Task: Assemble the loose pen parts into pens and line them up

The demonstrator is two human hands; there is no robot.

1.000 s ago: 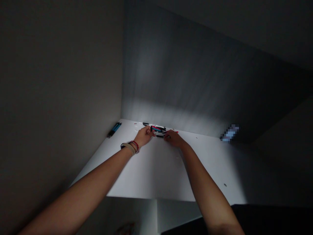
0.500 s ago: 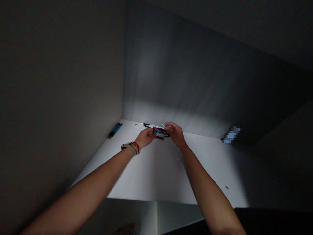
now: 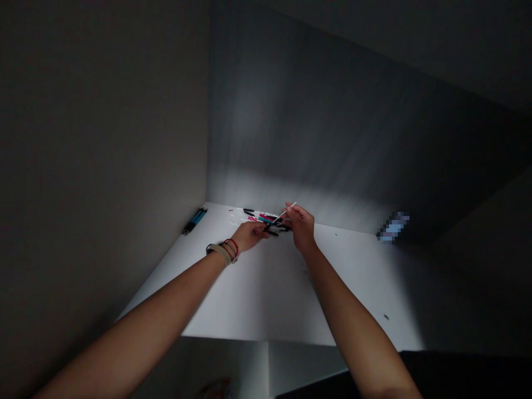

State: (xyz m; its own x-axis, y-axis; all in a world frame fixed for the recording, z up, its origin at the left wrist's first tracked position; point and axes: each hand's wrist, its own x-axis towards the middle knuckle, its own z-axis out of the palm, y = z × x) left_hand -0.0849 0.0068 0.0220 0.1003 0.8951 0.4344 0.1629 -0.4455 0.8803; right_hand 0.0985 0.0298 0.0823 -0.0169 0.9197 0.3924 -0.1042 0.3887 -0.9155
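Observation:
Both my arms reach far forward over a white table [image 3: 270, 293] lit in a dim room. My right hand [image 3: 301, 224] pinches a thin white stick-like part [image 3: 286, 211], lifted and slanting up to the right. My left hand [image 3: 249, 235], with bracelets on the wrist, is curled closed on a small dark pen piece [image 3: 266, 227] beside a little heap of black, red and teal pen parts [image 3: 266, 218] near the table's back edge. The two hands sit close together, almost touching.
Two blue and black pens [image 3: 194, 220] lie at the table's back left corner by the wall. A blurred bright patch [image 3: 393, 226] sits at the back right. A small dark speck [image 3: 386, 317] lies on the right of the table. Dark walls enclose the table.
My right hand has risen from the table and now holds the thin white stick up above the heap. My left hand stayed by the pile, shifting only slightly.

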